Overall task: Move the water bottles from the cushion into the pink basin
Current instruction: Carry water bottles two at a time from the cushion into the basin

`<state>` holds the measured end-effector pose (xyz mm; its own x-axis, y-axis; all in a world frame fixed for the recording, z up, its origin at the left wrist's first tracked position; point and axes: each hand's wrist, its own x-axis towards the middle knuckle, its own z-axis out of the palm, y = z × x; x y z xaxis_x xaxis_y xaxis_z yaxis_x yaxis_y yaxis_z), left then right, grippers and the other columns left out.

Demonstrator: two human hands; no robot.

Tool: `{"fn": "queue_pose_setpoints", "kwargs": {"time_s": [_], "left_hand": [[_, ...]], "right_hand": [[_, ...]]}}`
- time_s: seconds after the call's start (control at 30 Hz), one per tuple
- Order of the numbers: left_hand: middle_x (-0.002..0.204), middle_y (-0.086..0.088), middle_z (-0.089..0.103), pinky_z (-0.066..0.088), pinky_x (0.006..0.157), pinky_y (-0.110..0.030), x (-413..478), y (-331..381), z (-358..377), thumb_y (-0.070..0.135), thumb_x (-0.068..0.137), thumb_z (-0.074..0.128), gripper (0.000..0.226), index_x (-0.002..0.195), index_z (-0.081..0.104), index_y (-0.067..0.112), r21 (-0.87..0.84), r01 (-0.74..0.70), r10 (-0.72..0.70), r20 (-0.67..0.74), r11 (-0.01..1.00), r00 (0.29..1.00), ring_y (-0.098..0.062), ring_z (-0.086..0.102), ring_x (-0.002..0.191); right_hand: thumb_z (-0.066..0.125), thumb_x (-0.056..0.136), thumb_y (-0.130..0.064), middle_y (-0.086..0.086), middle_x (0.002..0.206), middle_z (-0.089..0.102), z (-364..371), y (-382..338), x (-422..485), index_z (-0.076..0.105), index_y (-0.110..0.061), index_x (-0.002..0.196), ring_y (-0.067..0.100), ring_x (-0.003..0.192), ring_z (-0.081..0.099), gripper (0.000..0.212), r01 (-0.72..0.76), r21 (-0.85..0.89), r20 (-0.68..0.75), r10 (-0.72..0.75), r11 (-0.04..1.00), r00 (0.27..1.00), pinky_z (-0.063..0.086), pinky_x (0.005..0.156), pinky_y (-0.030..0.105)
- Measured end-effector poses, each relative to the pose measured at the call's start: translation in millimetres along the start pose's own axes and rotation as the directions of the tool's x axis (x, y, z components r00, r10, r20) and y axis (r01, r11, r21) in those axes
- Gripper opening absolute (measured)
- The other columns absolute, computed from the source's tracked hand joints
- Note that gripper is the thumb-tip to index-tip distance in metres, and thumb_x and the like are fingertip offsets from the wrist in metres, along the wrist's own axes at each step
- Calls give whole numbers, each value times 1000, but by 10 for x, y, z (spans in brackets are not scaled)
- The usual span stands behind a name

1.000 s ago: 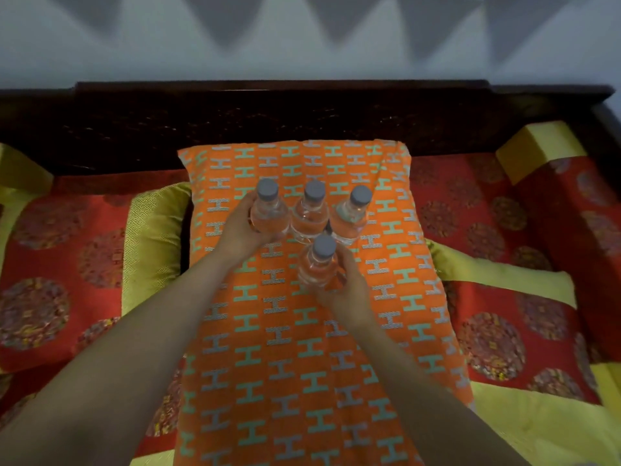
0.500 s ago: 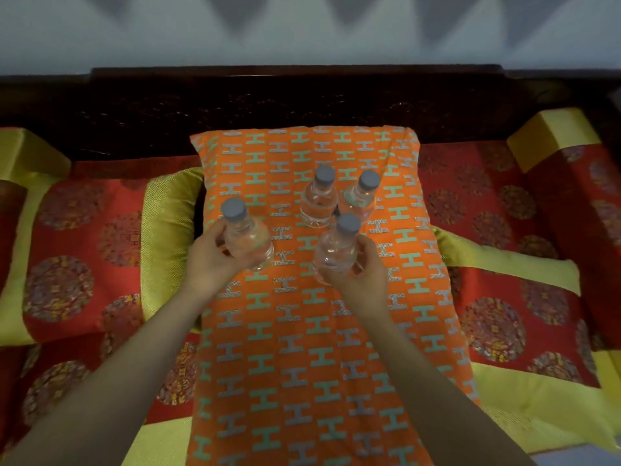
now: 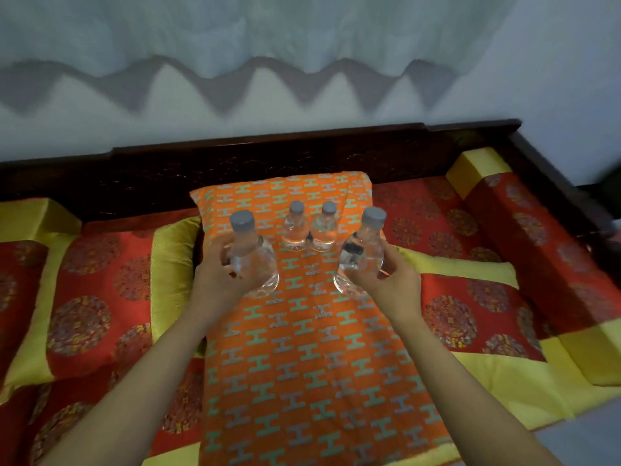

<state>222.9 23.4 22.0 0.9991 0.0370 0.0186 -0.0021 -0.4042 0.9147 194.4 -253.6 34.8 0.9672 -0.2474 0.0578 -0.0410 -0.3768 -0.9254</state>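
Note:
An orange cushion (image 3: 302, 364) with a teal and grey H pattern lies lengthwise on a red and yellow couch. My left hand (image 3: 221, 280) grips a clear water bottle (image 3: 252, 257) with a grey cap, lifted above the cushion. A second clear bottle (image 3: 364, 250) is held up by my right hand (image 3: 386, 280). Two more bottles, one on the left (image 3: 295, 227) and one on the right (image 3: 324, 227), stand upright side by side on the cushion's far part, between my hands. No pink basin is in view.
The couch has red patterned cushions (image 3: 100, 290) with yellow borders on both sides and a dark wooden backrest (image 3: 268, 163) along the wall. A red and yellow bolster (image 3: 537, 237) lies at the right. A pale floor strip (image 3: 588, 432) shows at bottom right.
Both hands have lifted their bottles off the cushion and moved them apart and toward me. The view has tilted up. Two bottles stay standing on the cushion.

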Motion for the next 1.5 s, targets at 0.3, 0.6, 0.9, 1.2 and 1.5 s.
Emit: {"fn": "queue_pose_setpoints", "kwargs": {"time_s": [0.3, 0.6, 0.9, 1.2, 1.5], "left_hand": [[108, 1, 68, 48, 68, -15, -331, 678, 676, 17, 60, 89, 68, 121, 58, 19, -167, -97, 125, 167, 981, 978, -8, 65, 94], [99, 1, 70, 52, 72, -21, -833, 1474, 1961, 27, 51, 88, 73, 118, 60, 21, -267, -141, 226, 321, 953, 920, -8, 65, 83], [100, 10, 69, 48, 69, -12, -1552, 2492, 3630, 32, 46, 92, 74, 113, 61, 33, -309, -172, 296, 416, 935, 860, -3, 66, 85], [103, 7, 70, 52, 71, -14, -2102, 3211, 4953, 22, 54, 92, 70, 117, 62, 25, -307, -193, 336, 531, 932, 778, -2, 67, 91], [100, 10, 71, 53, 77, -27, -2129, 3748, 6172, 21, 51, 92, 71, 115, 63, 24, -283, -194, 333, 618, 939, 713, -6, 67, 91]], "right_hand": [[90, 53, -38, -17, 84, 72, -1267, -78, -663, 69, -39, 97, 0, 78, 65, 49, -92, -65, -304, 68, 994, 950, 56, 78, 35], [90, 53, -30, -12, 97, 73, -2922, 302, -1528, 67, -25, 109, 10, 90, 69, 61, -205, -26, -510, 164, 978, 845, 57, 82, 39], [89, 59, -17, -21, 93, 67, -4751, 785, -2154, 65, -31, 105, -8, 77, 64, 54, -246, -9, -595, 193, 969, 780, 45, 67, 12], [88, 61, -17, -18, 93, 68, -5967, 1222, -2626, 65, -28, 103, -10, 80, 64, 49, -297, 67, -703, 256, 953, 664, 43, 69, 6], [88, 60, -15, -23, 95, 66, -6906, 1702, -2563, 62, -31, 108, -12, 81, 63, 57, -296, 163, -772, 308, 941, 556, 43, 75, 10]]}}
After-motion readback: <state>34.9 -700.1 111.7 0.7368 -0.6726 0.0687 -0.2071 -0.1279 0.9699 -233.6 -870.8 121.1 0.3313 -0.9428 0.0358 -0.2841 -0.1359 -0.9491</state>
